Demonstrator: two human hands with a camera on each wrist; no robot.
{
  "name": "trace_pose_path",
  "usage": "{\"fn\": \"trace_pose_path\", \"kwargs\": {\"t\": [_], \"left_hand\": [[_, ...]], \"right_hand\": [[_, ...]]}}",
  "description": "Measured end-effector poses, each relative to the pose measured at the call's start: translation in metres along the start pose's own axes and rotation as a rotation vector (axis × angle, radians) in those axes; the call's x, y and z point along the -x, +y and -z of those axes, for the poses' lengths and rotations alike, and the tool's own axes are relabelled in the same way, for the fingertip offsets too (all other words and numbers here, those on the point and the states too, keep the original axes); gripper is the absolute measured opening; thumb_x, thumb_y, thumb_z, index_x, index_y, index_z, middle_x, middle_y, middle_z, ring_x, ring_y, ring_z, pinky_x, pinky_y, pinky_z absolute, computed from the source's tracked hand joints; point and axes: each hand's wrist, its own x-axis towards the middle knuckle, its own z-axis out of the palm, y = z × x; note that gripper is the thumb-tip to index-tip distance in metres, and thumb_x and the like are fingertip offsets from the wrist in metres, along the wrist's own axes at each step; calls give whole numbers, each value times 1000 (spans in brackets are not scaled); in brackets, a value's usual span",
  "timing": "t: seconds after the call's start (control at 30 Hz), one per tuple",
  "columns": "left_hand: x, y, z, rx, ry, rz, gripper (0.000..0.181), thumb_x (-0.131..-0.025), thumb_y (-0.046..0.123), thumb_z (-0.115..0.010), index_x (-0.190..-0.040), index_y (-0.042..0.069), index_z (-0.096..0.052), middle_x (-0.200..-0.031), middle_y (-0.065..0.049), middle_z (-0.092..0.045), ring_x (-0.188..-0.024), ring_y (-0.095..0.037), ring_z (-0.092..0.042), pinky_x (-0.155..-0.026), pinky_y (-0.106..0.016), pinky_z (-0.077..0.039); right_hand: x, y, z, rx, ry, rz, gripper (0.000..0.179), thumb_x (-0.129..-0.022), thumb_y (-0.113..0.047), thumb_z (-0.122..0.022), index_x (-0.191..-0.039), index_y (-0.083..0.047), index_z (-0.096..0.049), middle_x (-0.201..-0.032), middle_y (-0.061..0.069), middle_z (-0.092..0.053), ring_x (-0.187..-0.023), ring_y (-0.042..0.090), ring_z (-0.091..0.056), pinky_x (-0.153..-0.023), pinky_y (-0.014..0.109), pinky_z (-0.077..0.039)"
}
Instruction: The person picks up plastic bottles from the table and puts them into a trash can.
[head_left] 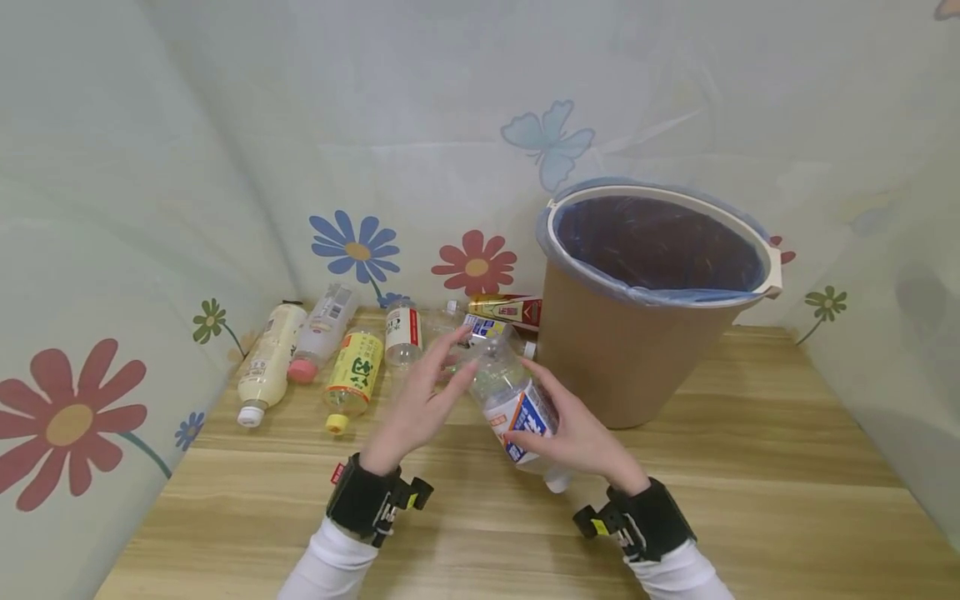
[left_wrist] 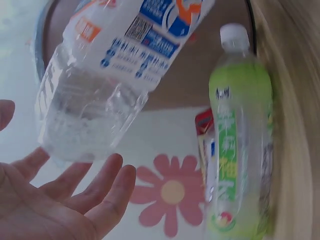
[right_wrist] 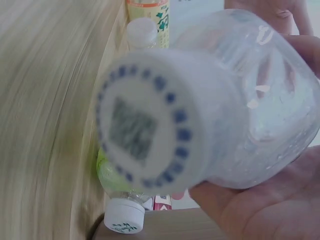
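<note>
A clear plastic bottle (head_left: 501, 379) with a white, blue and orange label is tilted above the table, its white cap (right_wrist: 145, 130) toward the person. My right hand (head_left: 581, 433) grips it around the label, thumb on the near side. By the bottle's base is my left hand (head_left: 420, 408), fingers spread and loosely bent. In the left wrist view those fingers (left_wrist: 107, 195) lie close to the base; whether they touch it I cannot tell. Behind the held bottle lies a green-labelled bottle (left_wrist: 240, 145), mostly hidden in the head view.
A tall brown bin (head_left: 600, 350) with a blue liner stands right of the hands. Along the back left lie a cream bottle (head_left: 270, 358), a pink-capped bottle (head_left: 326, 325), a yellow-labelled bottle (head_left: 354, 371) and a red-and-white-labelled bottle (head_left: 403, 329). A red-and-gold package (head_left: 506, 308) lies by the wall.
</note>
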Motion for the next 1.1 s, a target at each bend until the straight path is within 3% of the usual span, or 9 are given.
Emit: {"fn": "trace_pose_path", "kwargs": {"t": [0.13,0.33,0.43,0.57,0.8,0.93,1.1], "left_hand": [[-1,-3,-7,173,-22,50,53,-98,33,-50,-147,30,-29,-145,-9,-38,-118,-31,-52,-90,-48,-49],[-2,-4,-10,226,-24,105,55,-95,34,-55,-145,34,-32,-144,-7,-41,-120,-29,-49,-90,-51,-48],[-2,-5,-11,279,-18,125,54,-95,33,-55,-144,33,-33,-140,-7,-42,-115,-32,-52,-86,-49,-50],[-3,0,-9,357,-1,161,54,-97,27,-54,-146,27,-31,-140,-12,-41,-110,-34,-54,-84,-45,-52],[-4,-3,-8,481,33,159,50,-98,24,-52,-144,24,-33,-144,-9,-38,-112,-35,-54,-91,-55,-47],[-3,-4,-8,519,27,162,52,-99,27,-50,-146,20,-30,-146,-9,-34,-118,-33,-51,-91,-47,-49],[-3,-5,-8,550,27,162,56,-99,28,-49,-147,14,-26,-151,-12,-27,-120,-35,-50,-91,-46,-49]], "right_hand": [[1,-4,0,-58,-25,-19,88,-79,-17,-76,-149,-22,-22,-112,11,-57,-92,23,-59,-72,34,-55],[6,-33,4,-114,-90,-16,84,-83,-9,-70,-150,-7,-20,-114,16,-56,-95,27,-58,-73,35,-55],[7,-38,5,-131,-83,-3,81,-84,-8,-68,-150,-8,-20,-113,16,-56,-94,27,-58,-71,35,-56],[7,-35,4,-135,-36,51,79,-85,-6,-65,-150,-11,-20,-113,18,-54,-92,28,-58,-69,36,-56],[2,-5,-2,-107,2,140,82,-86,-11,-66,-151,-26,-19,-116,13,-54,-91,24,-59,-66,35,-57],[1,-3,-3,-82,2,176,80,-85,-16,-68,-151,-26,-22,-107,10,-59,-84,21,-60,-62,33,-56],[0,-3,-4,-83,18,190,77,-86,-16,-68,-149,-27,-26,-104,8,-60,-82,20,-61,-61,33,-56]]}}
